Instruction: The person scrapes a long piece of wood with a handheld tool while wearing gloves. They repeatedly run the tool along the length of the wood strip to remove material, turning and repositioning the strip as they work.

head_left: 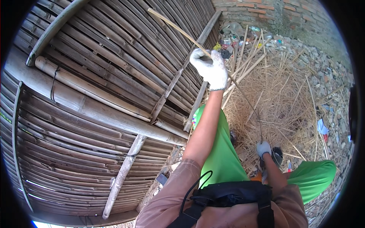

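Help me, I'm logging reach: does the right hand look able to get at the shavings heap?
Probably yes: the shavings heap spreads just beyond the right hand with nothing evident between, though that hand seems to grip the thin bamboo strip.

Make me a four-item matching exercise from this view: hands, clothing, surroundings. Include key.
Column 1
1. Left hand
2. Right hand
3. Trousers
4. Brick wall

Column 2
A. Bright green
B. Low, in front of the lap, where the lower stretch of the thin strip ends
C. At the top of the picture, beyond the straw-coloured pile
D. Raised, gloved, the upper stretch of the strip jutting up-left from it

Pairs: 1-D, 2-B, 3-A, 4-C
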Available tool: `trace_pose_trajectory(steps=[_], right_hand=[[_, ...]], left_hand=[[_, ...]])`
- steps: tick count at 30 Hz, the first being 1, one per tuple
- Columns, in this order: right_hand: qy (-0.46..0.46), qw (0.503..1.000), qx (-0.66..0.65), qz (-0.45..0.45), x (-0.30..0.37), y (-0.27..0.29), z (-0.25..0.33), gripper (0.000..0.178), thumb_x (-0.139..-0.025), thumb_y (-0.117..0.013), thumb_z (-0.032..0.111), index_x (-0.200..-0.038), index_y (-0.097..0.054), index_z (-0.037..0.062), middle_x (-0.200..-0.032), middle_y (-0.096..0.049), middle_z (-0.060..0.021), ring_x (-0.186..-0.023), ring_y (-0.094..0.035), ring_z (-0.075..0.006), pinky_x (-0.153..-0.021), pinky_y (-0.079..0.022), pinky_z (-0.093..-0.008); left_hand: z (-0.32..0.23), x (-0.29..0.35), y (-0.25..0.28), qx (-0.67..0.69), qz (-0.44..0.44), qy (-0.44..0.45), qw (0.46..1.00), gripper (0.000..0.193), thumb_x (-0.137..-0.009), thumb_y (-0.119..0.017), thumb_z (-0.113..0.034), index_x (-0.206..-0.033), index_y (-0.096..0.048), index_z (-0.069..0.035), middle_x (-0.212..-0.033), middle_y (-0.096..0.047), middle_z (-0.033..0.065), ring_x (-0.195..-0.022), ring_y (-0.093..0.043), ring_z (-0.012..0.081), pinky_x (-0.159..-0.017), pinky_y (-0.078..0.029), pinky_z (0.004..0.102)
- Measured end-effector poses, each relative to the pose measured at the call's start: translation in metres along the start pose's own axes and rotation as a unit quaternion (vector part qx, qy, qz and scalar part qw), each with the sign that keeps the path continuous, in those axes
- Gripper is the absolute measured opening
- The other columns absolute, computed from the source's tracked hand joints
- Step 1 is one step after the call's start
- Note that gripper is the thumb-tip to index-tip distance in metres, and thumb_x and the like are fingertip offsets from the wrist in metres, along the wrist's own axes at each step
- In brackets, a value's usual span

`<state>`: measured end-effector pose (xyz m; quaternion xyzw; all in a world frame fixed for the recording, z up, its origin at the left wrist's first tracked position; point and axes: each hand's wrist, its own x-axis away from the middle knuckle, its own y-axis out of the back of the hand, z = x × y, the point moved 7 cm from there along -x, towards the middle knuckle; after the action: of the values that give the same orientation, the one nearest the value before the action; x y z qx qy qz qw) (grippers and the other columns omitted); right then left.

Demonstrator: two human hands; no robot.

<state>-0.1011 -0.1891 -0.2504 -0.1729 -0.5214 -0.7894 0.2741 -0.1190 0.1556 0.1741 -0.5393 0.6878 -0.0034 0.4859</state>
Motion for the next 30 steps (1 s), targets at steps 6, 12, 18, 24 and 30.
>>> trace_pose_trajectory(steps=[6, 12, 18, 24, 30], right_hand=[[-0.005, 1.0, -0.013, -0.002, -0.009, -0.009, -0.006, 0.053, -0.104, -0.051, 0.042, -0.12, -0.073, -0.0032, -0.118, -0.073, -0.0301, -0.113, -0.071, -0.0457, -0.098, -0.056, -0.0514], [-0.01, 0.999, -0.03, -0.008, -0.03, -0.02, -0.022, 0.051, -0.103, -0.051, 0.039, -0.116, -0.074, -0.0043, -0.112, -0.074, -0.0319, -0.109, -0.072, -0.0468, -0.096, -0.057, -0.0521], [0.005, 0.999, -0.033, 0.005, -0.034, -0.022, -0.021, 0.05, -0.103, -0.051, 0.039, -0.115, -0.073, -0.0052, -0.113, -0.073, -0.0327, -0.109, -0.071, -0.0468, -0.096, -0.056, -0.0521], [0.012, 0.999, -0.037, -0.016, -0.039, -0.021, -0.03, 0.048, -0.102, -0.054, 0.037, -0.111, -0.073, -0.0058, -0.109, -0.073, -0.0333, -0.106, -0.072, -0.0475, -0.093, -0.056, -0.0518], [0.029, 0.998, -0.031, -0.036, -0.035, -0.016, -0.027, 0.047, -0.1, -0.058, 0.037, -0.109, -0.074, -0.0053, -0.104, -0.074, -0.0331, -0.104, -0.073, -0.0482, -0.09, -0.057, -0.0516]], left_hand=[[0.071, 0.065, -0.032, 0.04, 0.25, 0.328, 0.91, 0.025, -0.109, -0.065, -0.025, -0.122, -0.056, -0.006, -0.095, -0.069, 0.0055, -0.078, -0.066, 0.0143, -0.073, -0.058, 0.0305], [0.089, 0.108, -0.047, 0.003, 0.375, 0.393, 0.84, 0.028, -0.108, -0.067, -0.033, -0.109, -0.059, -0.005, -0.077, -0.068, 0.0045, -0.067, -0.066, 0.0139, -0.062, -0.055, 0.0305], [0.102, 0.102, -0.041, 0.017, 0.334, 0.384, 0.861, 0.03, -0.107, -0.07, -0.032, -0.105, -0.059, -0.004, -0.066, -0.064, 0.0044, -0.058, -0.063, 0.0134, -0.053, -0.051, 0.0306], [0.097, 0.104, -0.045, -0.011, 0.328, 0.381, 0.865, 0.033, -0.105, -0.072, -0.034, -0.104, -0.06, -0.004, -0.064, -0.064, 0.0044, -0.054, -0.062, 0.0139, -0.051, -0.05, 0.031], [0.094, 0.101, -0.038, 0.007, 0.335, 0.375, 0.865, 0.032, -0.106, -0.071, -0.034, -0.103, -0.06, -0.004, -0.065, -0.064, 0.0042, -0.056, -0.062, 0.0139, -0.054, -0.052, 0.0314]])
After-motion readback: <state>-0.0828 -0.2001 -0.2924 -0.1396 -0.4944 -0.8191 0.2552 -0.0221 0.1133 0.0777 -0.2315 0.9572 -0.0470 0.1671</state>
